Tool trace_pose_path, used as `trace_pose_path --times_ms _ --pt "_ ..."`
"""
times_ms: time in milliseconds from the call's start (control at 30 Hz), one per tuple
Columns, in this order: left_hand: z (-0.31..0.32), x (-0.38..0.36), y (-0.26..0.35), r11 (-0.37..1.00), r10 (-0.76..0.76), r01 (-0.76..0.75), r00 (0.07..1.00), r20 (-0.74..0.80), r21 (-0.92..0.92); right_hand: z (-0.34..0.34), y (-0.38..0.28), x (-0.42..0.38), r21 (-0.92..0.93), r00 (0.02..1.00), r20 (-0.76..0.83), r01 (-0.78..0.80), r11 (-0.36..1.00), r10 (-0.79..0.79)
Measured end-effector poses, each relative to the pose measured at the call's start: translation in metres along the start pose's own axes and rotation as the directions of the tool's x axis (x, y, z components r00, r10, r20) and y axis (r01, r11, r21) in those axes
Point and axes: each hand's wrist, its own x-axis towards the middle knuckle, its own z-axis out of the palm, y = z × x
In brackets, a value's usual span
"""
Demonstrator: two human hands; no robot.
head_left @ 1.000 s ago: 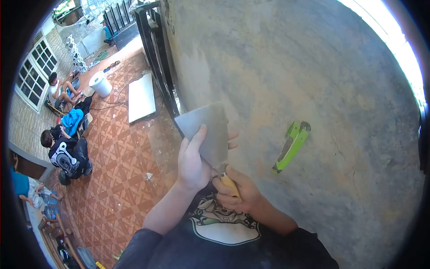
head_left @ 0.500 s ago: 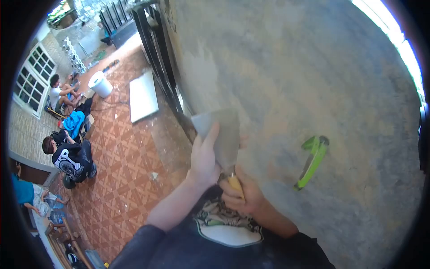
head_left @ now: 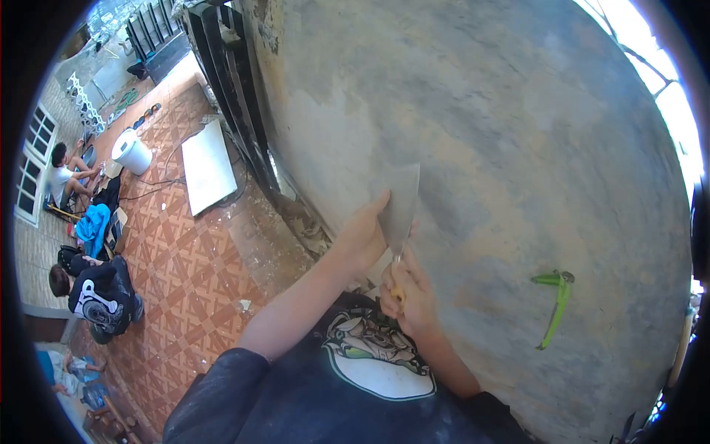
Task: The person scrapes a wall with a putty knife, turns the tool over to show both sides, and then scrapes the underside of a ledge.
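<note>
A putty knife (head_left: pixel 401 206) with a wide, flat metal blade and a yellowish handle is held upright in front of my chest. My right hand (head_left: pixel 416 297) wraps around the handle, its fingers closed. Higher up, my left hand (head_left: pixel 364 238) grips the blade, with the thumb along its left edge and the other fingers mostly hidden behind. Beyond the blade rises a mottled grey-and-beige wall (head_left: pixel 473 140). An L-shaped bright green object (head_left: pixel 556 309) shows against this wall to the right; its exact kind I cannot make out.
At left lies a reddish patterned tile floor (head_left: pixel 174 296) with scattered bits. On it are a white board (head_left: pixel 209 168) and a white bucket (head_left: pixel 133 152). Several people, including a person in black (head_left: pixel 107 296), sit along the far left. Dark metal bars (head_left: pixel 229 81) adjoin the wall.
The putty knife and both hands have shifted slightly up and right, and the blade has turned more edge-on. My view has swung, moving the floor items left and the green object lower right.
</note>
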Motion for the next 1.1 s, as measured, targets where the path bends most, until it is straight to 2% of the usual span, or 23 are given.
trace_pose_path --times_ms 67,133,200,233,267,300,400,467,533,600,667,800,900,933,1000,1067,1100 --pt "0.0 0.01 0.017 0.997 0.082 -0.083 0.995 0.06 0.003 0.01 -0.004 0.011 0.011 1.0 0.005 0.003 1.0 -0.003" --pt "-0.003 0.022 0.031 0.997 0.072 -0.071 0.994 0.076 -0.022 0.016 -0.007 0.028 0.017 1.0 0.013 0.02 1.0 -0.02" --pt "-0.005 0.033 0.044 0.996 0.078 -0.074 0.991 0.106 -0.04 0.025 -0.011 0.046 -0.071 0.994 0.018 0.107 0.992 -0.106" --pt "-0.007 0.04 0.048 0.999 0.016 -0.012 0.994 0.11 -0.03 0.027 -0.012 0.05 -0.068 0.994 0.017 0.113 0.991 -0.112" --pt "-0.008 0.048 0.052 0.998 -0.048 0.05 0.992 0.114 -0.022 0.028 -0.014 0.053 -0.19 0.986 -0.018 0.159 0.969 -0.165" --pt "-0.007 0.056 0.056 0.998 -0.048 0.051 0.992 0.121 -0.021 0.029 -0.017 0.058 -0.314 0.974 -0.046 0.196 0.929 -0.221" --pt "-0.011 0.07 0.059 0.996 -0.077 0.086 0.975 0.211 -0.035 0.031 -0.018 0.071 -0.32 0.952 -0.117 0.233 0.918 -0.282" --pt "-0.012 0.073 0.07 0.991 -0.134 0.136 0.98 0.149 0.003 0.049 -0.016 0.074 -0.387 0.944 -0.152 0.215 0.897 -0.292" --pt "-0.015 0.075 0.073 0.989 -0.14 0.146 0.973 0.184 -0.016 0.056 -0.015 0.075 -0.436 0.933 -0.211 0.176 0.883 -0.29" --pt "-0.013 0.068 0.066 0.983 -0.164 0.178 0.965 0.203 -0.048 0.049 -0.017 0.07 -0.571 0.915 -0.209 0.173 0.802 -0.346" --pt "0.005 0.065 0.067 0.989 -0.141 0.144 0.987 0.073 -0.034 0.033 -0.022 0.071 -0.572 0.92 -0.222 0.145 0.807 -0.322" --pt "-0.005 0.072 0.066 0.991 -0.129 0.132 0.989 0.075 -0.039 0.053 -0.023 0.074 -0.598 0.906 -0.234 0.152 0.787 -0.352" --pt "0.0 0.065 0.062 0.986 -0.159 0.162 0.981 0.114 -0.023 0.05 -0.035 0.057 -0.583 0.916 -0.282 0.073 0.809 -0.286" --pt "0.008 0.067 0.063 0.994 -0.104 0.105 0.991 0.079 -0.008 0.047 -0.036 0.068 -0.583 0.913 -0.276 0.088 0.807 -0.3" --pt "0.009 0.076 0.072 0.999 -0.051 0.05 0.997 0.055 0.01 0.036 -0.032 0.092 -0.831 0.867 -0.079 0.215 0.513 -0.491" --pt "-0.014 0.089 0.09 0.998 0.055 -0.055 0.998 0.013 -0.008 0.052 -0.031 0.103 -0.828 0.882 -0.042 0.232 0.511 -0.469" --pt "-0.002 0.079 0.096 1.0 0.018 -0.018 1.0 0.003 0.017 0.059 -0.036 0.111 -0.824 0.889 0.017 0.272 0.497 -0.458"
